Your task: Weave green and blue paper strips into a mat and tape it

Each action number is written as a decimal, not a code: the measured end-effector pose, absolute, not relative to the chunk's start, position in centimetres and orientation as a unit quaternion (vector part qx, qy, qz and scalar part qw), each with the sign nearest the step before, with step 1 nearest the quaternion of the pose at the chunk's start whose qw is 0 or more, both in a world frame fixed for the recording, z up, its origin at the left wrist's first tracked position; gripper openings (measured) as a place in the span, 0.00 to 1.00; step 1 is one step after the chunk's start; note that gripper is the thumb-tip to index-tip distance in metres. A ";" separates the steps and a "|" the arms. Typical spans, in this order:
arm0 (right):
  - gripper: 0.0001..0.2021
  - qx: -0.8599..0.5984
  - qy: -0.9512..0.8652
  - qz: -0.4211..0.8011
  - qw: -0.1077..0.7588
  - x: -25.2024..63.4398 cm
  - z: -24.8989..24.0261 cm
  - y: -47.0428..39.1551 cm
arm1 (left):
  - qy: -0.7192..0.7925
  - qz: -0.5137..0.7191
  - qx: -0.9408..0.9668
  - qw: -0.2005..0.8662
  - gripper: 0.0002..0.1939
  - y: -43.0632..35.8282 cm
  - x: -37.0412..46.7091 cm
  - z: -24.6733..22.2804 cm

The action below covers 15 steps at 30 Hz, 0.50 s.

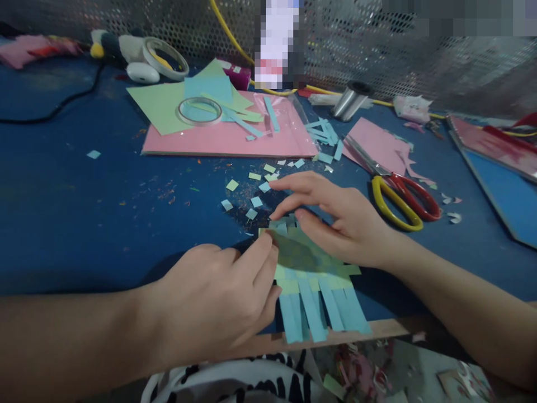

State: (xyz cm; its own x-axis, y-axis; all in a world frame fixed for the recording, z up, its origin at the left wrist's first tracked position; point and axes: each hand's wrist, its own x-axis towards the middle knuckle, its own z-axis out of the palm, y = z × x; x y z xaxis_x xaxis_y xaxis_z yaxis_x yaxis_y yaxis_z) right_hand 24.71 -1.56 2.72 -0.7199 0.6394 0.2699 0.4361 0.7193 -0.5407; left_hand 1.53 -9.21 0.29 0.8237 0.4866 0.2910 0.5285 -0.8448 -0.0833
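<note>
A woven paper mat (312,263) of green and blue strips lies at the table's front edge, its loose blue strips hanging towards me. My left hand (222,291) has its fingers closed on the mat's left edge, near the upper left corner. Above the mat's far edge is my right hand (339,218), fingers apart, the index finger near small cut paper squares (256,201). The thumb is close to the top of the weave; whether it touches is unclear. Scissors (398,193) with yellow and red handles lie right of my right hand.
Behind the hands, a pink paper pack (226,140) carries green sheets (159,109) and a tape roll (199,110). Blue strips (323,131) and pink paper (373,143) lie to its right. A blue board (503,184) is at far right. Paper scraps (361,369) lie below the table edge.
</note>
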 end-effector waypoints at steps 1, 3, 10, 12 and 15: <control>0.27 -0.281 -0.912 0.200 0.220 24.7 2.6 -1.4 | -0.270 -0.132 -0.950 0.080 0.21 -9.2 1.5 0.3; 0.28 -0.242 -0.934 0.140 0.224 24.8 2.4 -1.1 | -0.268 -0.141 -0.950 0.078 0.21 -9.1 1.5 0.2; 0.27 -0.191 -0.951 0.071 0.231 24.8 2.1 -0.9 | -0.273 -0.143 -0.948 0.080 0.19 -9.1 1.6 0.6; 0.29 -0.204 -0.945 0.113 0.227 24.7 2.2 -1.0 | -0.275 -0.141 -0.948 0.072 0.20 -9.1 1.5 0.5; 0.30 -0.242 -0.922 0.208 0.220 24.7 2.2 -1.2 | -0.273 -0.135 -0.950 0.063 0.19 -9.1 1.4 0.4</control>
